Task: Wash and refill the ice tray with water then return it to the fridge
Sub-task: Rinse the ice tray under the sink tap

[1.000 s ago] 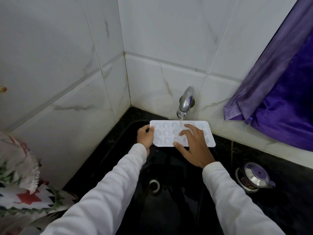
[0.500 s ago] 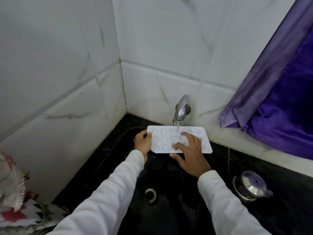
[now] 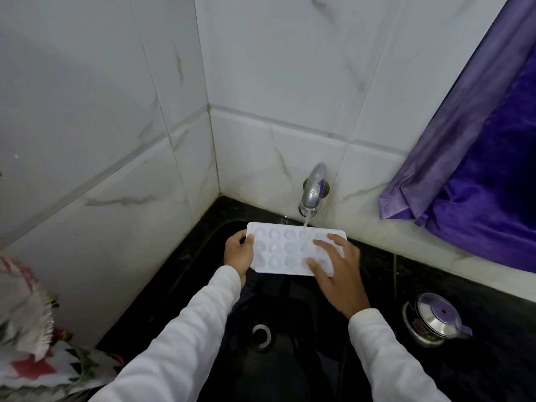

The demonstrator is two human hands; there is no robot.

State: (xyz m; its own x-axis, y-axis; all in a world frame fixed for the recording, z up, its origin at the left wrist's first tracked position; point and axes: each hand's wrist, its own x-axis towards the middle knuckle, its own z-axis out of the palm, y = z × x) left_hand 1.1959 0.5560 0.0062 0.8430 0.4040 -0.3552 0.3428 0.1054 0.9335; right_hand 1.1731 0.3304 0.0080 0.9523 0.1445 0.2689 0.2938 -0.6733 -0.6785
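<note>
White veined wall tiles (image 3: 275, 82) meet above a black counter (image 3: 490, 288) (purple curtain (image 3: 478, 169) at right).

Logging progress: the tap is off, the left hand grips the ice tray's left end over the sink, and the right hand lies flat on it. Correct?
Not quite: the tap is running, water falling onto the ice tray's far edge, as the head view shows. The left hand does grip its left end over the sink, the right hand flat on top.

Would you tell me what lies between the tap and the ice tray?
In the head view, only a thin stream of water, from tap to ice tray.
</note>
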